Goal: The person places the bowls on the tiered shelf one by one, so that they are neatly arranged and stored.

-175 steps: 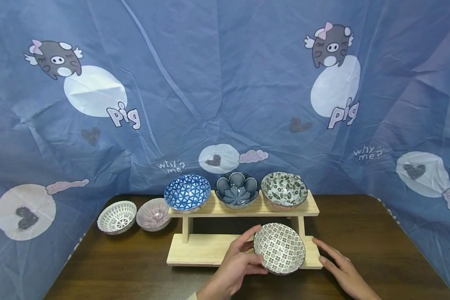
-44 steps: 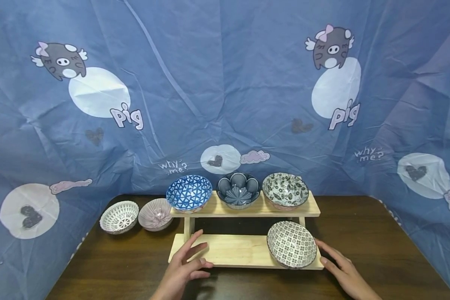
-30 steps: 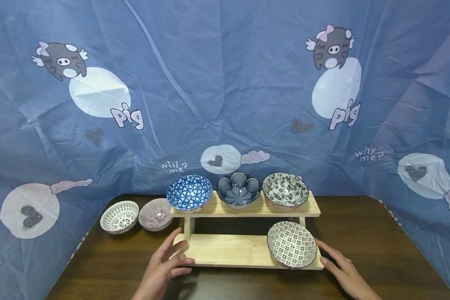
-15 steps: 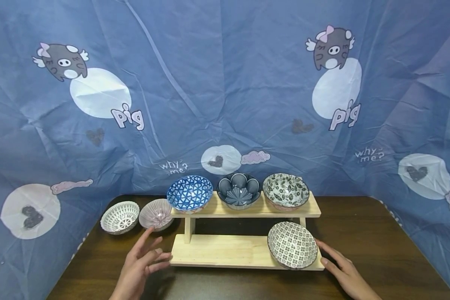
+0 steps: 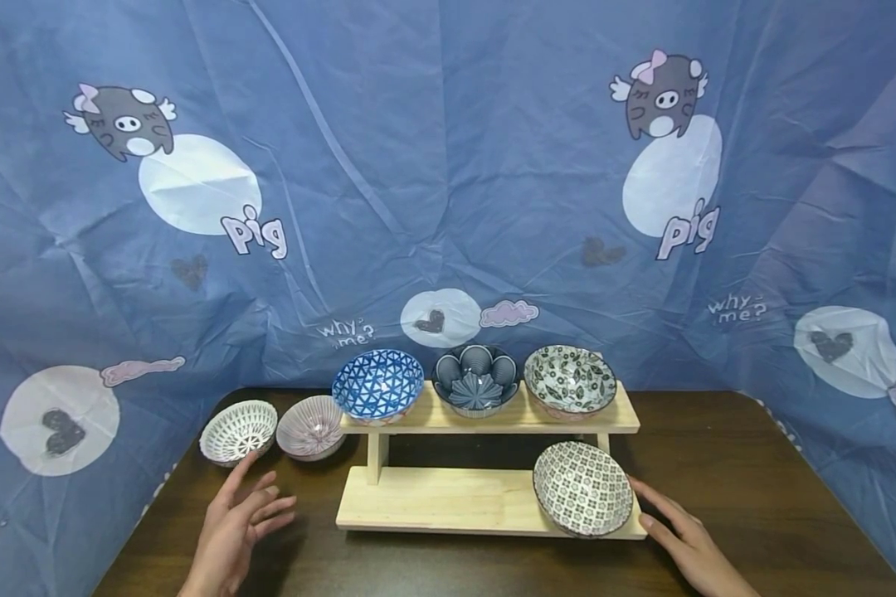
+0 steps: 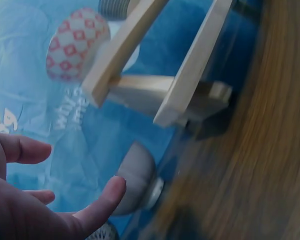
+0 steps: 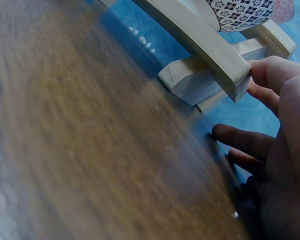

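In the head view my left hand (image 5: 231,522), fingers spread and holding nothing, hovers at the left; its index fingertip overlaps the near rim of a white bowl with a dark pattern (image 5: 227,427). Beside that bowl stands a pinkish striped bowl (image 5: 309,427), grey from the side (image 6: 135,180) in the left wrist view. My right hand (image 5: 687,535) touches the right end of a two-tier wooden stand (image 5: 448,502), thumb and index at the lower board's end (image 7: 235,75). A bowl with a grey floral grid (image 5: 584,487) sits tilted on that board's right part.
Along the upper board stand a blue triangle-patterned bowl (image 5: 377,383), a dark blue petal bowl (image 5: 476,381) and a green leaf-patterned bowl (image 5: 570,380). Behind the dark wooden table (image 5: 747,497) hangs a blue pig-print cloth (image 5: 493,166).
The left hand has let go of the grid-patterned bowl, now on the lower board's right, and moved left past the stand to the white bowl. The right hand has stayed at the stand's end.
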The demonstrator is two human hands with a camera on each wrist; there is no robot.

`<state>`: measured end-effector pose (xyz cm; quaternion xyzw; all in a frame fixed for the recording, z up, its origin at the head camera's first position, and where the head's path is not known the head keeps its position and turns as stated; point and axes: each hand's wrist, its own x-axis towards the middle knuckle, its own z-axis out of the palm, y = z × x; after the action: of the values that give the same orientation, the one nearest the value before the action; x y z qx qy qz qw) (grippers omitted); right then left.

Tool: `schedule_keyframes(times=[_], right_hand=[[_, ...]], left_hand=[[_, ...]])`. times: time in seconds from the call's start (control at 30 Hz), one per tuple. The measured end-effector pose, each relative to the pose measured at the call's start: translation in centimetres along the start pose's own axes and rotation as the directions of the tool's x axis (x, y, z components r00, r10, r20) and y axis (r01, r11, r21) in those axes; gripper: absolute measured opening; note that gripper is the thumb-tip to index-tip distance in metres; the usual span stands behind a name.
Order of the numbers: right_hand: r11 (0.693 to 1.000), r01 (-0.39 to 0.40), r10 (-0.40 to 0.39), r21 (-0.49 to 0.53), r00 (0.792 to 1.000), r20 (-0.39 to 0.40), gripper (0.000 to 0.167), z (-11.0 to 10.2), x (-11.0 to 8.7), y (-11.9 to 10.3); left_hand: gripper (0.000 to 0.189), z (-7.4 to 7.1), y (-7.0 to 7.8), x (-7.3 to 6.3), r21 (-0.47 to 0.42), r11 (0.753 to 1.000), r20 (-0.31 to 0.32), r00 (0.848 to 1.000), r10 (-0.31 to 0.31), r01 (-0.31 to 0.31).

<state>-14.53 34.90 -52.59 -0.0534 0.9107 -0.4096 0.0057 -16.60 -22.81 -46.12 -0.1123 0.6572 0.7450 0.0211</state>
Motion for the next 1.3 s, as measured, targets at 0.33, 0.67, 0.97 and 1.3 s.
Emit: schedule_keyframes(times=[0.33, 0.67, 0.97, 1.3], right_hand=[[1.0, -0.012, 0.012, 0.004, 1.0, 0.0, 0.051, -0.1, 0.0, 0.0], [1.0, 0.022, -0.022, -0.01, 0.999, -0.023, 0.048, 0.1, -0.1, 0.4], [0.999, -0.041, 0.041, -0.007, 0.999, 0.006, 0.05, 0.1, 0.2, 0.1], [1.0, -0.025, 0.025, -0.008, 1.0, -0.006, 0.049, 0.1, 0.0, 0.1]], left_hand=[[0.075, -3.1, -0.6, 0.9, -0.114, 0.993, -0.036, 0.998, 0.041, -0.045], [0.075, -3.8, 0.3, 2.1, -0.03, 1.0, -0.233, 0.972, -0.008, 0.001], [0.077, -4.3, 0.6, 3.5, -0.016, 1.0, -0.316, 0.949, -0.004, -0.001], [0.08, -4.8, 0.8, 4.9, -0.025, 0.999, -0.345, 0.938, -0.029, 0.022]])
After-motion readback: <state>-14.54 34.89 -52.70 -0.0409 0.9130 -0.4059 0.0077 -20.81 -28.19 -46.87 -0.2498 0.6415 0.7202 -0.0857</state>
